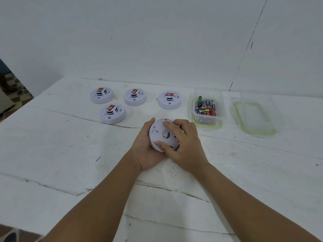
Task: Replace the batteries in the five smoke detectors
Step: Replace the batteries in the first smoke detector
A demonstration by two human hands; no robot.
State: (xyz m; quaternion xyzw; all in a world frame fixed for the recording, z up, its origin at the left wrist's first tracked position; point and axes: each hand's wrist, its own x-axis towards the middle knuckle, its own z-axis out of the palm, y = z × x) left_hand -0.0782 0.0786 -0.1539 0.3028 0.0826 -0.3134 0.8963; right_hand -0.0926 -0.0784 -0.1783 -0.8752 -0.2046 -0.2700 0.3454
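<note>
Head view: both hands (167,145) grip an upturned smoke detector (161,135); red stickers' (169,95) writing unreadable.

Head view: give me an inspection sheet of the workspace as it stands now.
Surface: white, cracked, scuffed table.
Job's things: four round white smoke detectors face up; fifth white detector held underside up; clear plastic box of assorted batteries.
Clutter: clear green-rimmed lid right of box.
Hands: left hand cradles fifth detector; right hand grips its back.
Cables: nothing seen.
Surroundings: white wall.
</note>
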